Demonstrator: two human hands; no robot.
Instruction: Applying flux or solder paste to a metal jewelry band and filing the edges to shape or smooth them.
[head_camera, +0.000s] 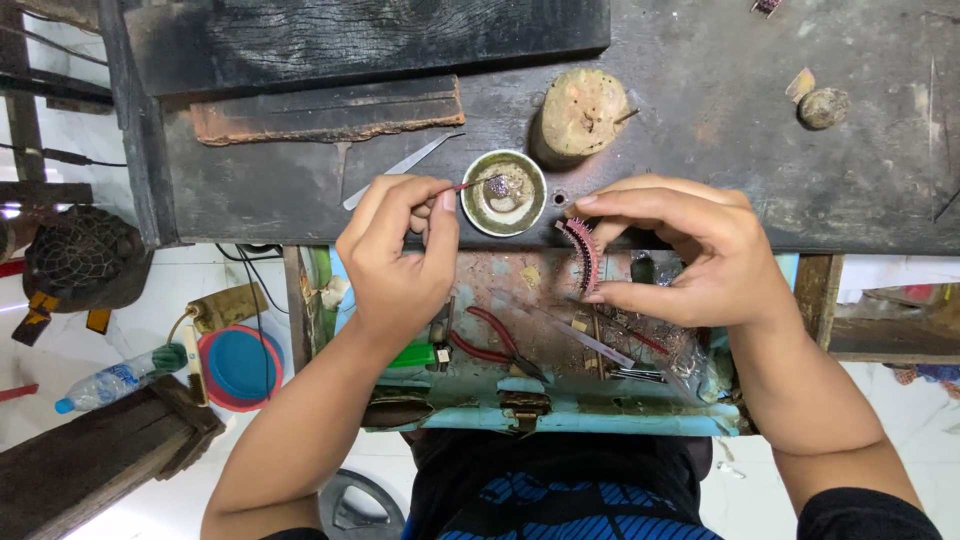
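My left hand (400, 245) pinches a thin red-handled brush (462, 186), its tip dipped into a small round white bowl (504, 192) of greyish paste on the dark workbench (700, 150). My right hand (685, 255) holds a curved, comb-like piece of jewellery with pink stones (584, 252) between thumb and fingers, just right of the bowl, over the bench's front edge.
A round wooden block (582, 112) stands behind the bowl, and metal tweezers (400, 168) lie to its left. An open drawer (560, 400) below holds red-handled pliers (495, 340) and scraps. A plastic bottle (115, 380) and a blue lid (240, 365) lie on the floor at left.
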